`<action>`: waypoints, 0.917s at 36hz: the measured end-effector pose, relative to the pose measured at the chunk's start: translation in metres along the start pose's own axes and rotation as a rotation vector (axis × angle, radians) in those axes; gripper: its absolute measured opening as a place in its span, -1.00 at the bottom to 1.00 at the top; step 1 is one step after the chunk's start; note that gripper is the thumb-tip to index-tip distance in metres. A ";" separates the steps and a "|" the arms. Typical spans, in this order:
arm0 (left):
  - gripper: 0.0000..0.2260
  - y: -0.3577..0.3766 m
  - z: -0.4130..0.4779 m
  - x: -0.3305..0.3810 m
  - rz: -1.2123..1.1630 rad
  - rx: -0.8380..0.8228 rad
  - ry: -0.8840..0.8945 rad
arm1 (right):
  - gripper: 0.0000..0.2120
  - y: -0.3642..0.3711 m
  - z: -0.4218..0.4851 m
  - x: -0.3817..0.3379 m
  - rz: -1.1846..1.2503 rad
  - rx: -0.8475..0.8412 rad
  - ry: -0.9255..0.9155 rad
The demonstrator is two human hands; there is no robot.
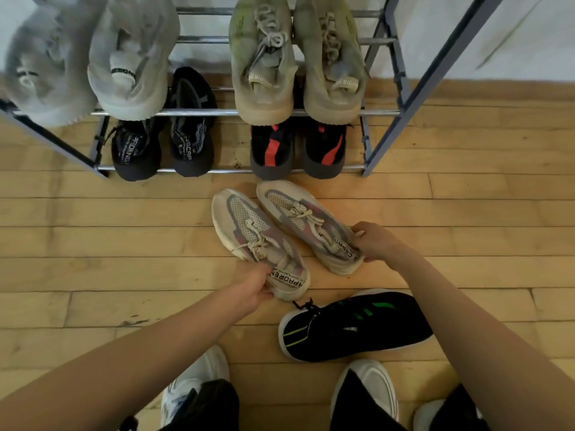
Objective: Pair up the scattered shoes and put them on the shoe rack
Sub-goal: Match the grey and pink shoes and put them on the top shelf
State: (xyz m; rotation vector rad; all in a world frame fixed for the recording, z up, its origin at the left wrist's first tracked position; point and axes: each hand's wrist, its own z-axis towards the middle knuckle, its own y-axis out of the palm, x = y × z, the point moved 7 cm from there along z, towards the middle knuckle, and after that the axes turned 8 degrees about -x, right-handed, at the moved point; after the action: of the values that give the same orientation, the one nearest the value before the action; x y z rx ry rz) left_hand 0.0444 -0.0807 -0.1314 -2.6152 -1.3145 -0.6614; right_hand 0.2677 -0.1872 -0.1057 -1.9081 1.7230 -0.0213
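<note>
Beige left shoe (249, 231) is gripped at the heel by the left hand (255, 289), beige right shoe (306, 219) by the right hand (373, 244); lift both level toward the shoe rack (224, 112) ahead of the hands.

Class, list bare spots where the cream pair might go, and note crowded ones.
Free: floorboards left of the cream pair; upper-tier bars between the grey shoes and olive shoes. Crowded: the lower tier, and floor around the black-green shoe.
</note>
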 end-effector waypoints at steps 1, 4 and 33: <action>-0.84 -0.005 -0.002 0.002 0.010 0.008 0.016 | -0.77 0.001 0.000 0.001 0.049 -0.045 0.009; -0.86 -0.022 -0.007 0.005 0.011 0.042 0.015 | -0.78 0.010 -0.001 0.004 0.102 -0.173 0.010; -0.54 -0.073 -0.145 0.090 0.410 -0.233 0.226 | -0.72 -0.024 -0.169 -0.085 -0.479 0.242 -0.162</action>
State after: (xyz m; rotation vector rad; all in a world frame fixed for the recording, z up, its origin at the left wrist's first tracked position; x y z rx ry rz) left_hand -0.0134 -0.0165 0.0332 -2.7583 -0.6442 -1.0452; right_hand 0.2123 -0.1749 0.0758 -2.0278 1.0758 -0.2372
